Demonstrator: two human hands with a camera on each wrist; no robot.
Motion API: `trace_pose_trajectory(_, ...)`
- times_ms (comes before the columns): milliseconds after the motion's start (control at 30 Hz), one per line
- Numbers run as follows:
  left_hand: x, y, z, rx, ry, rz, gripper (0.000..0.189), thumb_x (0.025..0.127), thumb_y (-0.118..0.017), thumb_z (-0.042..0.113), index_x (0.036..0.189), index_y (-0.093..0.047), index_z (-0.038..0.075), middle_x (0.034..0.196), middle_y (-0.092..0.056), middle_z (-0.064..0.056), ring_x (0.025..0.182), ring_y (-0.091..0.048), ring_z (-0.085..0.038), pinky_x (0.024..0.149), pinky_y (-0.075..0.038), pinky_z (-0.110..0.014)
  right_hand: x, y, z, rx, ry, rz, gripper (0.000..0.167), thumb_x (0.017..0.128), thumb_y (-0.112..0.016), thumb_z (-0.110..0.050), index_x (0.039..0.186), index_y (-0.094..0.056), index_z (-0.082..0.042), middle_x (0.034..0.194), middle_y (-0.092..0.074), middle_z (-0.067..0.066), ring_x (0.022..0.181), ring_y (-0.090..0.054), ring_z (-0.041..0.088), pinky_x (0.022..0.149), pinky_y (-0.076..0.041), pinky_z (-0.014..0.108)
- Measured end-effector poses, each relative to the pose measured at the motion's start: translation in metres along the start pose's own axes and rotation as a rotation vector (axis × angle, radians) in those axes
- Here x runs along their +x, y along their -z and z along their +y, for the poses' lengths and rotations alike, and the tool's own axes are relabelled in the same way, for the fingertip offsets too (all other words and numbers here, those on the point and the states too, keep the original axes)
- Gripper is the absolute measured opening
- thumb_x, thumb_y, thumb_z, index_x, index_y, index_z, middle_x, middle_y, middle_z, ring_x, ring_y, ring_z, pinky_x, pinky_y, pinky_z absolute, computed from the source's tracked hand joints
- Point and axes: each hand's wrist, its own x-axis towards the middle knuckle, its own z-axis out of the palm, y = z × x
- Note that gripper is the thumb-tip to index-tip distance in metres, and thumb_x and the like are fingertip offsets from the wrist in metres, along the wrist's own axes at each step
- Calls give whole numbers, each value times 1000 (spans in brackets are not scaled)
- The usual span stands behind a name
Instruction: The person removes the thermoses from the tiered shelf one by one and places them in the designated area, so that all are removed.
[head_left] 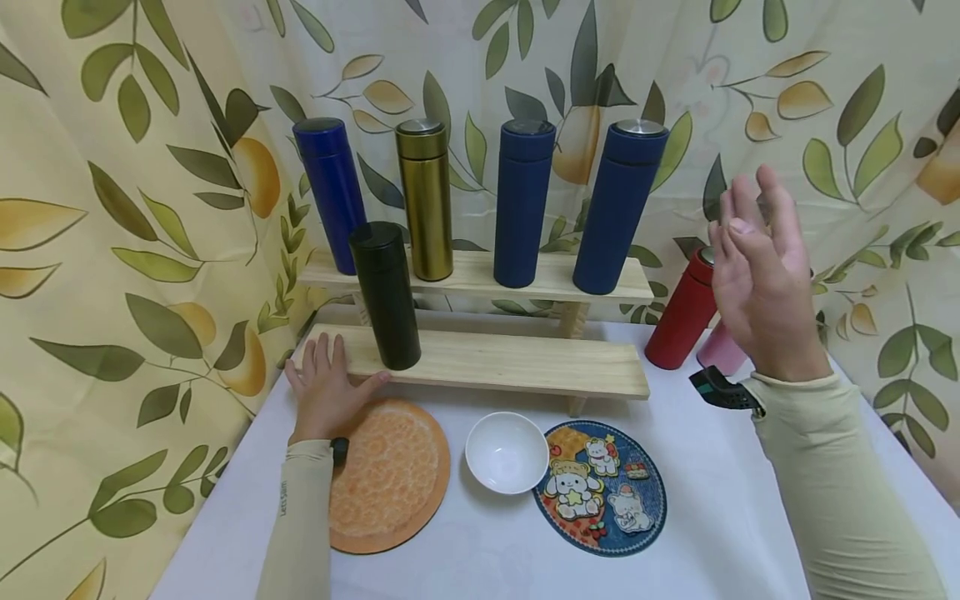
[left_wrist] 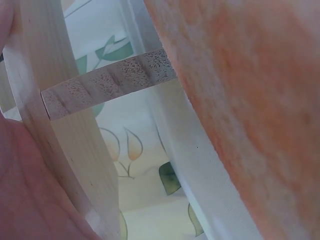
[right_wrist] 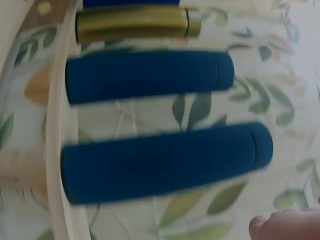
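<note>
My left hand (head_left: 327, 396) rests at the left end of the lower wooden shelf (head_left: 510, 360), fingers spread over the board and thumb along its front edge. Up close in the left wrist view, the palm lies against the shelf board (left_wrist: 37, 75). Just right of that hand stands a black bottle (head_left: 386, 296). My right hand (head_left: 765, 275) is raised at the right with its fingers extended, holding nothing. Behind it, a red bottle (head_left: 682, 308) and a pink bottle (head_left: 722, 348) stand on the table, both partly hidden by the hand and wrist.
On the upper shelf (head_left: 472, 271) stand a bright blue bottle (head_left: 330, 196), a gold bottle (head_left: 425, 200) and two navy bottles (head_left: 523, 204). A round orange mat (head_left: 390, 479), a white bowl (head_left: 507, 452) and a cartoon-patterned mat (head_left: 600, 487) lie in front. A leaf-patterned curtain (head_left: 480, 50) hangs behind.
</note>
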Motion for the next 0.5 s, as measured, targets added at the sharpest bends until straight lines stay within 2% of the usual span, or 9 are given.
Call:
trace_pose_trajectory(200,1,0,-1,-3,-2,5,120,91,-69,73,166,-23,-8,173,-12,-33,160,-1,-50,118,13,-72,-6,-28,21,-5,-37,-70,74,105,-45,3,171,-16,-12,179,-14,8,163,-15,22,129,-15,34)
trace_pose_trajectory(500,2,0,0,3,12,-7,120,91,-69,74,167,-23,-7,174,-11,-31,161,0,-48,119,15,-71,-9,-57,54,-35,-104,-151,72,108,-48,1,171,-16,-9,178,-11,16,164,-12,30,128,-18,37)
